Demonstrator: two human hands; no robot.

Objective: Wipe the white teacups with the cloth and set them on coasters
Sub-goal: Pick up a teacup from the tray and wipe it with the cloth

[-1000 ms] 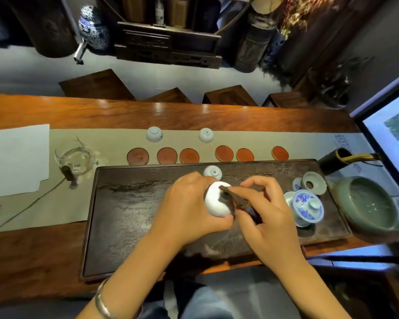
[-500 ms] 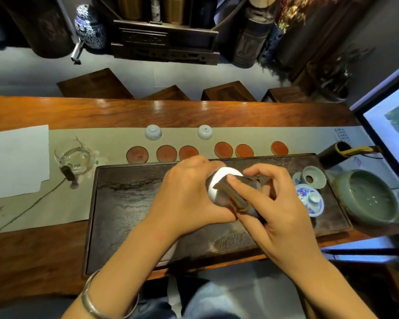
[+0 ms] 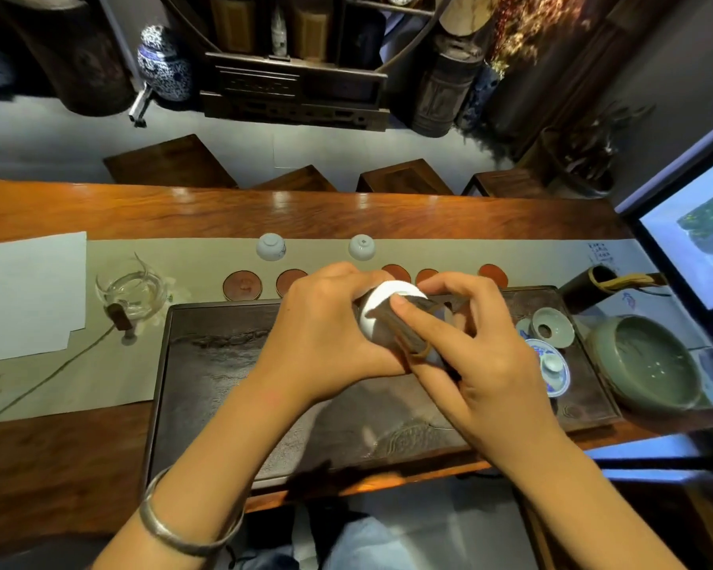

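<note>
Head view: a white teacup [image 3: 381,312] is gripped in the left hand [image 3: 326,335] above the dark tea tray [image 3: 207,388], lifted clear of it. A dark cloth [image 3: 408,327] is pressed against the cup by the fingers [image 3: 418,318] of the right hand [image 3: 482,364]. The wiping step is judged to be in hand. Two further teacups [image 3: 271,246] stand upside down on the bench runner behind the row of coasters [image 3: 242,285]. Next, the cloth must be eased away and the cup set upright on a free coaster.
</note>
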